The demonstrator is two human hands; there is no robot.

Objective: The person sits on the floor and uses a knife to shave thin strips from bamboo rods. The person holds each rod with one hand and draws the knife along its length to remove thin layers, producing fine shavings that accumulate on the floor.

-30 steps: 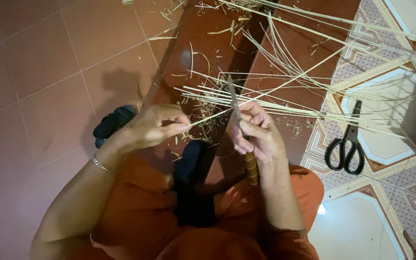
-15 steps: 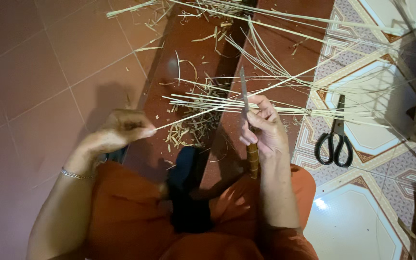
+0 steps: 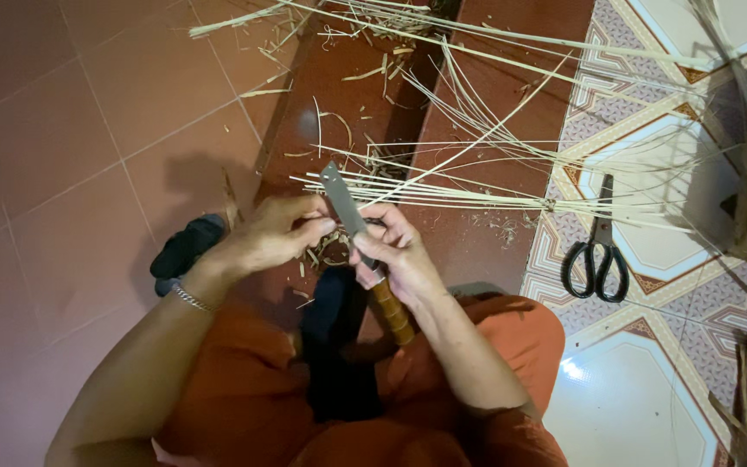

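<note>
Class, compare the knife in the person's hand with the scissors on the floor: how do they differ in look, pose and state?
The knife has one flat grey blade and a wooden handle; the scissors have two blades and black loop handles. The knife is gripped in the right hand with its blade pointing up and away, while the scissors lie flat and untouched on the patterned tiles. Both are metal cutting tools.

Right hand [image 3: 399, 259] grips a knife [image 3: 345, 207] — left hand [image 3: 274, 233] pinches thin bamboo strips [image 3: 443, 197]; scissors [image 3: 598, 255] nearby.
</note>
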